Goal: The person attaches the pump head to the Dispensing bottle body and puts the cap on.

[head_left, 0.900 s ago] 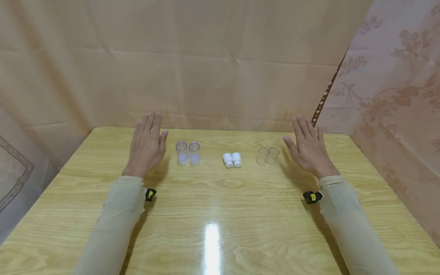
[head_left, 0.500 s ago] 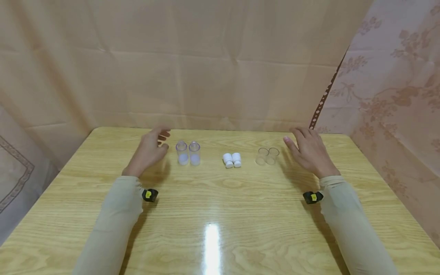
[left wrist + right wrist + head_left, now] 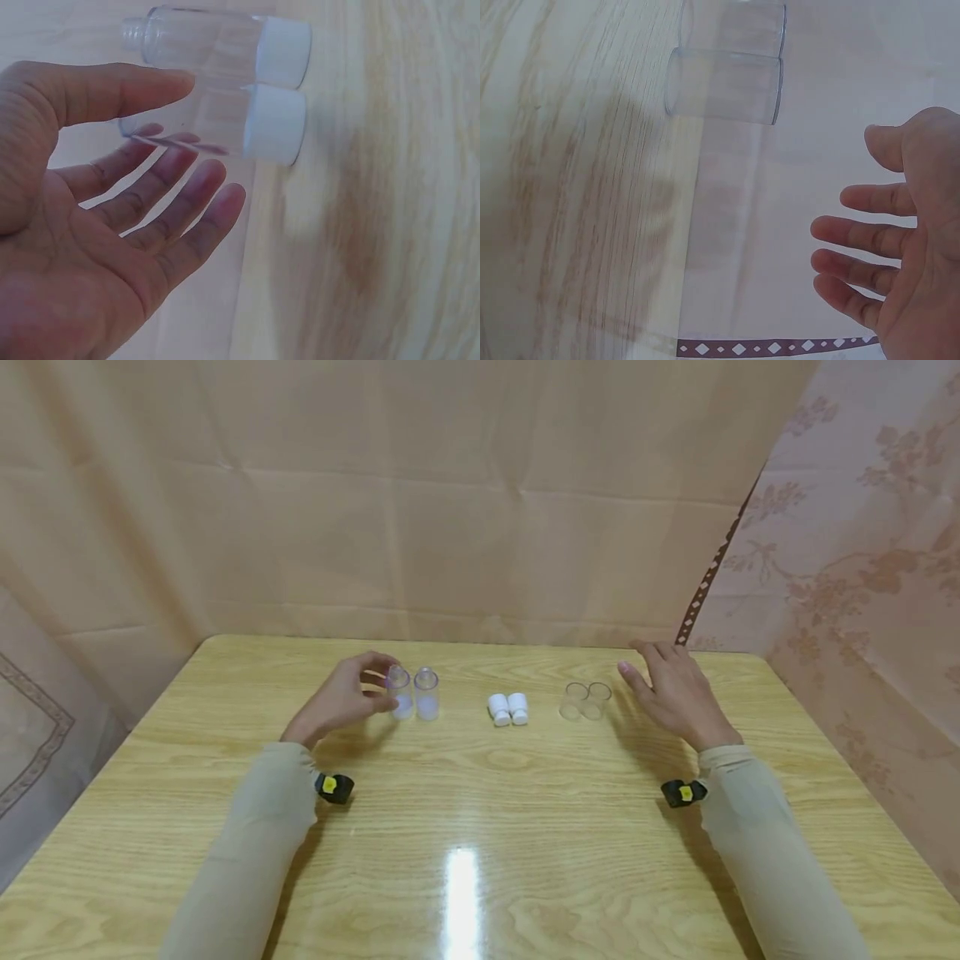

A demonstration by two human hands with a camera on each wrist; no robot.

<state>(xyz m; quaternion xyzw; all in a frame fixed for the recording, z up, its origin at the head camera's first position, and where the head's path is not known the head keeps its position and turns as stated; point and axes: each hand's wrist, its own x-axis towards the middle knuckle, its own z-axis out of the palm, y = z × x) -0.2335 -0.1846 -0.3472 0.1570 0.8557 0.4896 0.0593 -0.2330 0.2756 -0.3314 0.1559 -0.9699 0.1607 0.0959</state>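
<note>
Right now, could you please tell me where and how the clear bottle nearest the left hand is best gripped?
I'd grip the clear bottle round its straight body, above the white base, with the left hand, coming from the left: it stands upright, its neck is narrow, and the second bottle stands close on its right.

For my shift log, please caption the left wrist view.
Left hand, fingers parted, at the nearer of two clear bottles with white bottoms, side by side; contact unclear.

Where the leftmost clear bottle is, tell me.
In the head view, left of centre, the leftmost clear bottle stands by the left hand, left of a matching bottle.
</note>
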